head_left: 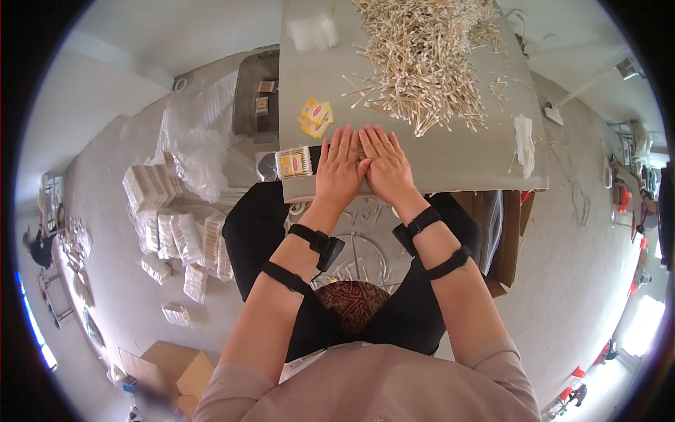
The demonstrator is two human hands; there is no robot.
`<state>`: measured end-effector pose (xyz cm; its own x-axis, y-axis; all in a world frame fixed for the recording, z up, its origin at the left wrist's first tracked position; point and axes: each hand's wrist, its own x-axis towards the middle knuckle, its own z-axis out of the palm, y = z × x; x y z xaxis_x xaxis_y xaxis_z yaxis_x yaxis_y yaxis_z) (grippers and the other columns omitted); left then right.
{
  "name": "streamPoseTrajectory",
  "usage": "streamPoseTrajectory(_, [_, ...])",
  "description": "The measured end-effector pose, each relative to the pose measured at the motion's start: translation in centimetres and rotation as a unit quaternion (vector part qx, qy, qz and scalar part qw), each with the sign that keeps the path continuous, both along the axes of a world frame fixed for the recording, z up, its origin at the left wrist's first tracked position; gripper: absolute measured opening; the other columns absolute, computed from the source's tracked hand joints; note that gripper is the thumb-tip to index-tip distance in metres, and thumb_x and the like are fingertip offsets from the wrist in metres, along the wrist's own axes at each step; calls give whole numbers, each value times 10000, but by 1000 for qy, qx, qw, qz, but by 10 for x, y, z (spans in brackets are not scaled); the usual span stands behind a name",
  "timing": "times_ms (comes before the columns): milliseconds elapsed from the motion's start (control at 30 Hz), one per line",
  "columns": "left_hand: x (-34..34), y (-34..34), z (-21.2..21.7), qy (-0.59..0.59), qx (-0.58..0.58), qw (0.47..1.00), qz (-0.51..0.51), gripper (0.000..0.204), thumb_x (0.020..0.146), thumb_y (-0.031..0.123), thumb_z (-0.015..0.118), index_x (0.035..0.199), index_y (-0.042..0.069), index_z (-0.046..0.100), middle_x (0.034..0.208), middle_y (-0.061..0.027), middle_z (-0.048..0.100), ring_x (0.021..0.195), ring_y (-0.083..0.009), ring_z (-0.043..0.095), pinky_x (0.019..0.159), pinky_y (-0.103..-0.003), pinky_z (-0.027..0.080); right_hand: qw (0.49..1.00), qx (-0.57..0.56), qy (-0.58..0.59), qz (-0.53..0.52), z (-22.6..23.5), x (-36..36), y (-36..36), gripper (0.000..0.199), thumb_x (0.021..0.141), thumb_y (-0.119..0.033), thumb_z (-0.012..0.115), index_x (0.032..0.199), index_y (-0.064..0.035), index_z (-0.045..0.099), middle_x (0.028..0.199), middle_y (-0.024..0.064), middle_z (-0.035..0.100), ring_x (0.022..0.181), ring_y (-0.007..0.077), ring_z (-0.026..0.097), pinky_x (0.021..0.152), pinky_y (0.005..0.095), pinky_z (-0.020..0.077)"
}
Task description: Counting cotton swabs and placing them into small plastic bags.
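My left hand (339,167) and my right hand (387,166) lie flat side by side on the grey table (464,162), fingers together and pointing away. Between and under them sits a small bundle of cotton swabs (361,150), mostly hidden by the palms. Just beyond my fingertips a large loose heap of wooden-stemmed cotton swabs (422,56) covers the far part of the table. A filled clear packet of swabs with a yellow label (294,162) lies at the table's left edge, next to my left hand. Yellow paper labels (315,117) lie a little farther out.
Stacks of filled swab packets (176,235) and clear plastic bags (193,141) sit on the floor at left. A dark tray with small boxes (256,98) stands beside the table. Cardboard boxes (169,369) are at lower left; another box (506,239) is under the table's right side.
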<state>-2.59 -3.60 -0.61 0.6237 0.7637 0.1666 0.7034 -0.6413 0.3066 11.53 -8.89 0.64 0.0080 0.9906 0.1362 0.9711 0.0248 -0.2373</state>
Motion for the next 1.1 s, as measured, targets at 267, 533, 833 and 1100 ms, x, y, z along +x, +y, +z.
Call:
streamPoseTrajectory(267, [-5,-1,-7,0,-13,1000,-6,635,1048,447,392,1561,80,315,1631,-129,278,1511,-311,250,1224,-508,188,999,-10,-8,-30,2,-7,-5,565,984,-264,444,1524,-99,410,1604,78,363,1496,239,302,1244,452,163])
streamPoseTrajectory(533, [-7,0,-5,38,-14,999,2,642,1049,459,386,1571,97,299,1647,-125,239,1513,-312,238,1220,-518,187,999,1,-16,-43,2,-10,-6,576,978,-271,462,1528,-111,402,1604,64,365,1495,236,303,1246,462,149])
streamPoseTrajectory(833, [-8,2,-2,60,-10,998,-1,633,1049,465,374,1589,150,271,1655,-104,227,1526,-288,211,1232,-513,158,998,-23,-1,-56,2,-10,-5,569,989,-288,436,1535,-132,393,1611,48,356,1507,221,277,1250,471,114])
streamPoseTrajectory(1100, [-9,0,0,74,-27,997,-21,623,1056,445,345,1587,127,268,1657,-106,223,1533,-286,194,1233,-522,133,997,-5,-8,-82,1,-19,-7,576,985,-291,439,1538,-137,390,1624,54,328,1521,238,243,1243,513,105])
